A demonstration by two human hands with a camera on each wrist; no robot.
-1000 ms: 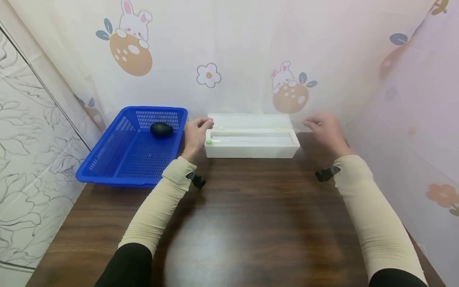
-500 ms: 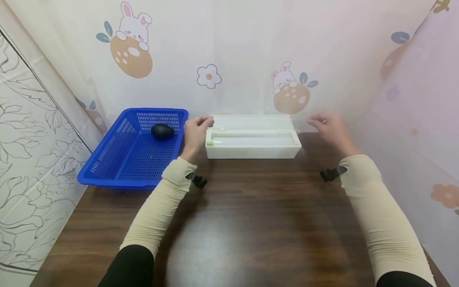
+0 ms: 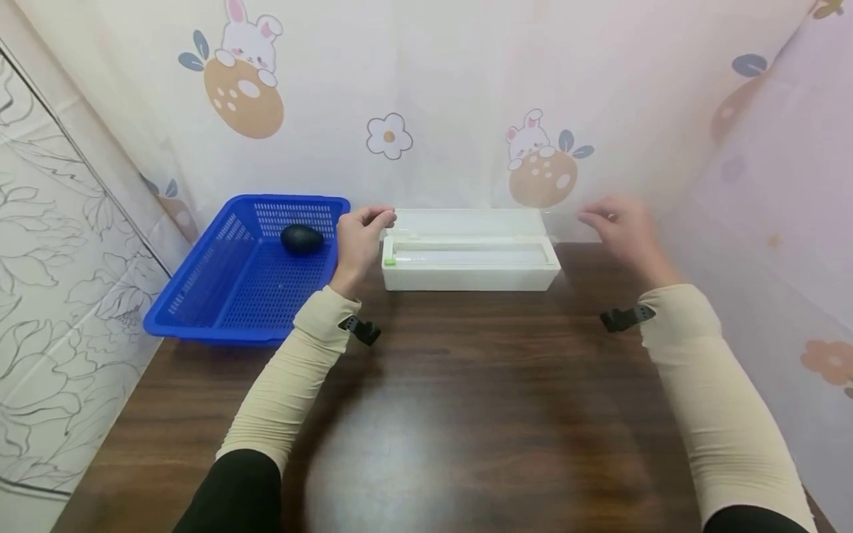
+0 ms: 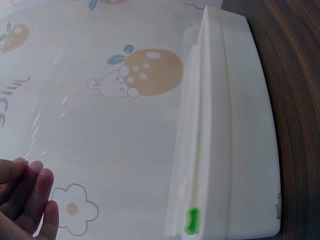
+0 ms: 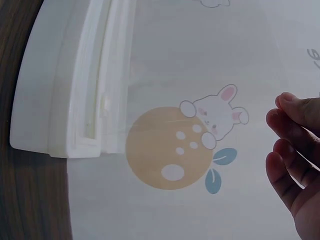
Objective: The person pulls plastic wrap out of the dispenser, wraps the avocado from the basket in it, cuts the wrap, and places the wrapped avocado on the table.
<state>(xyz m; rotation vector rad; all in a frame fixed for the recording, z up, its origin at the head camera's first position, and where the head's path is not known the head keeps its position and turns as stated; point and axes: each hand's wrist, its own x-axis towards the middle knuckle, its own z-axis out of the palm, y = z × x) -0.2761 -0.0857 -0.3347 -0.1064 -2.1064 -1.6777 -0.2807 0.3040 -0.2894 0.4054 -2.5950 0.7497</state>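
Note:
A white cling film dispenser box (image 3: 472, 278) stands at the back of the table with its lid (image 3: 466, 222) raised behind. Clear film shows as thin streaks in the left wrist view, where the cling film (image 4: 42, 110) runs up from my left fingertips. My left hand (image 3: 358, 240) pinches the film between thumb and fingers at the box's left end. Past the right end, my right hand (image 3: 626, 235) pinches the film with thumb and forefinger, its other fingers loosely bent. A green slider (image 4: 192, 221) sits at the left of the box's front opening.
A blue plastic basket (image 3: 220, 333) stands left of the box, close beside my left hand. Inside lies a dark oval fruit like an avocado (image 3: 302, 238). Printed curtains (image 3: 460, 89) hang right behind the box. The brown wooden table (image 3: 480, 414) extends in front.
My right hand has moved to the right, farther from the box's end, and slightly up. The left hand has stayed nearly in place, shifting slightly left. Box and basket have not moved.

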